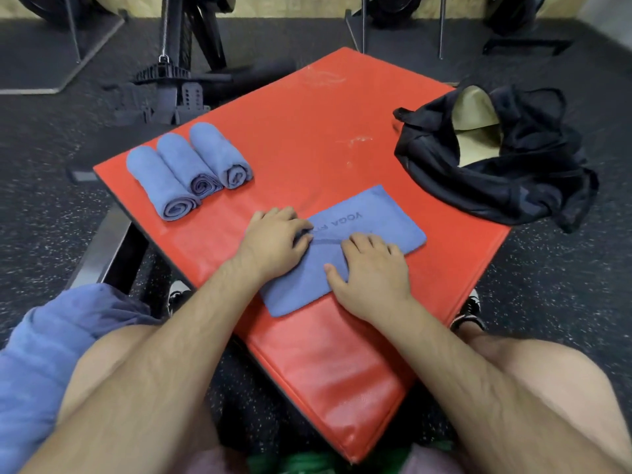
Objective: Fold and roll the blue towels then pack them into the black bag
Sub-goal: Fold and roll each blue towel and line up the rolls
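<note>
Three rolled towels (186, 169) lie side by side on the left part of the mat (307, 124). The bag (513, 172) sits at its right edge. Between them, nearer the person, a flat towel (372, 217) lies under the left hand (273, 241) and right hand (372, 268).

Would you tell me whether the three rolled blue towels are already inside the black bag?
No, the three rolled towels lie side by side on the red mat, well apart from the black bag.
</note>
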The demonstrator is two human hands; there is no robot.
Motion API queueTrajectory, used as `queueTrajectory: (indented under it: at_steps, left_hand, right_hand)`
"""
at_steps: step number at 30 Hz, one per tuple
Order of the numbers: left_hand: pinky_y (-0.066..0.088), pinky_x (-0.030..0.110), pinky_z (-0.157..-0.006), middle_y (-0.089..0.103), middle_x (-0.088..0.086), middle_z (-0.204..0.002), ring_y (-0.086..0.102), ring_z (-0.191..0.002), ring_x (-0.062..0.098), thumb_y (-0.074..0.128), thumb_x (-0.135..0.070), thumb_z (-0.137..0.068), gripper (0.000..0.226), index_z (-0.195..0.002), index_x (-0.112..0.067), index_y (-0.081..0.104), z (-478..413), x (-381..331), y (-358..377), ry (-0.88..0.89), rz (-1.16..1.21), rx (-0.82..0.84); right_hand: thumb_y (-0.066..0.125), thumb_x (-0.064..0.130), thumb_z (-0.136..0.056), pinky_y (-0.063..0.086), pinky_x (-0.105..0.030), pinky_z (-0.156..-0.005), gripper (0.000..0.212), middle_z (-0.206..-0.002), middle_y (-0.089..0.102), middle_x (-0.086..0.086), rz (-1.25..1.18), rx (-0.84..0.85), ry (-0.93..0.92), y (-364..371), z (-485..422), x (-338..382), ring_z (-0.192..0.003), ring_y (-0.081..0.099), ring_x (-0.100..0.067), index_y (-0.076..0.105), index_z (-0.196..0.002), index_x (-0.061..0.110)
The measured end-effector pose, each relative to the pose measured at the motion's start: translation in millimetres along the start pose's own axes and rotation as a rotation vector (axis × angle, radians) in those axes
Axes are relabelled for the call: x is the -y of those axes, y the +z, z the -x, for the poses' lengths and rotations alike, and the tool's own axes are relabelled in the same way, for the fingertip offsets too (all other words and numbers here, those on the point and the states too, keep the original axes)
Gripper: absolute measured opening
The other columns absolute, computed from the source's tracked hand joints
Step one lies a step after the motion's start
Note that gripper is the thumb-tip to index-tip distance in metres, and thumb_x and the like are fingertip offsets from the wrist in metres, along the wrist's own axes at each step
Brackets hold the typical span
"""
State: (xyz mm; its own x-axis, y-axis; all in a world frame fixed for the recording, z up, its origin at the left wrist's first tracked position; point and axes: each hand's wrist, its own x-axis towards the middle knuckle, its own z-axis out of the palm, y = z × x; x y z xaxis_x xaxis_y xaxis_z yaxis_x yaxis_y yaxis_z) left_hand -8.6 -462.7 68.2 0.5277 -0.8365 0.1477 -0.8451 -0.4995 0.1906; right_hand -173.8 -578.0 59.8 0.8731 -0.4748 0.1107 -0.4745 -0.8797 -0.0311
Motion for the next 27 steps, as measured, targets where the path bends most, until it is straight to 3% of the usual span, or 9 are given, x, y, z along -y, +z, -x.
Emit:
queueTrajectory:
  at_steps: [2,4,9,14,17,21,24,27]
  left_hand:
    - [0.034,0.036,-0.078,0.06,-0.003,-0.093,0.059,-0.097,0.024,0.057,-0.048,-0.094,0.028,-0.11,-0.029,0.071,8,-2,-4,-0.008,0.018,-0.009]
    - [0.033,0.032,-0.07,0.056,-0.007,-0.082,0.059,-0.086,0.022,0.064,-0.05,-0.09,0.028,-0.102,-0.026,0.071,19,-3,-6,-0.023,0.13,0.01]
    - [0.031,0.031,-0.062,0.05,-0.012,-0.073,0.047,-0.068,0.013,0.076,-0.045,-0.083,0.028,-0.089,-0.02,0.063,42,-11,-2,-0.026,0.359,0.016]
    - [0.044,0.04,-0.079,0.049,-0.01,-0.087,0.048,-0.084,0.016,0.073,-0.033,-0.082,0.013,-0.09,-0.024,0.066,61,-19,-6,0.177,0.337,0.006]
    - [0.045,0.043,-0.086,0.056,-0.01,-0.096,0.052,-0.091,0.017,0.072,-0.039,-0.08,0.017,-0.092,-0.029,0.069,77,-23,-11,0.295,0.381,0.079]
    - [0.04,0.04,-0.095,0.051,-0.013,-0.11,0.049,-0.105,0.012,0.07,-0.061,-0.072,0.044,-0.108,-0.037,0.064,96,-20,-10,0.312,0.337,0.218]
    - [0.04,0.039,-0.093,0.051,-0.012,-0.112,0.049,-0.104,0.013,0.065,-0.064,-0.076,0.043,-0.111,-0.038,0.064,99,-20,-12,0.321,0.286,0.207]
    - [0.045,0.04,-0.086,0.055,-0.009,-0.107,0.053,-0.099,0.015,0.065,-0.053,-0.081,0.033,-0.106,-0.031,0.067,97,-27,-11,0.343,0.224,0.142]
  right_hand:
    - [0.039,0.054,-0.094,0.03,-0.047,-0.111,0.06,-0.147,0.051,-0.003,-0.026,0.054,-0.021,0,-7,-15,-0.139,0.04,-0.033,0.058,-0.138,0.019]
    - [0.048,0.049,-0.096,0.023,-0.047,-0.117,0.055,-0.156,0.042,-0.002,-0.088,0.074,-0.057,-7,-16,-25,-0.147,0.03,-0.032,0.053,-0.144,0.023]
    - [0.065,0.034,-0.088,0.042,-0.044,-0.1,0.032,-0.129,0.056,0.004,-0.329,-0.005,-0.163,-23,-6,-35,-0.122,0.046,-0.025,0.067,-0.119,0.027]
    - [0.064,0.04,-0.083,0.047,-0.042,-0.092,0.012,-0.096,0.056,0.011,-0.471,0.134,-0.36,-28,24,-33,-0.097,0.054,-0.016,0.067,-0.091,0.032]
    - [0.06,0.05,-0.08,0.048,-0.042,-0.088,0.021,-0.093,0.056,0.013,-0.508,0.187,-0.406,-22,45,-34,-0.094,0.055,-0.014,0.066,-0.088,0.031]
    - [0.067,0.065,-0.075,0.042,-0.031,-0.093,0.042,-0.106,0.05,0.014,-0.424,0.235,-0.457,-21,66,-45,-0.103,0.048,-0.01,0.062,-0.104,0.035]
    - [0.071,0.048,-0.076,0.043,-0.033,-0.094,0.032,-0.108,0.052,0.013,-0.416,0.233,-0.44,-26,69,-47,-0.105,0.048,-0.01,0.063,-0.104,0.033]
    - [0.063,0.034,-0.079,0.049,-0.039,-0.088,0.018,-0.1,0.057,0.011,-0.396,0.185,-0.434,-26,67,-47,-0.099,0.054,-0.014,0.063,-0.095,0.027]
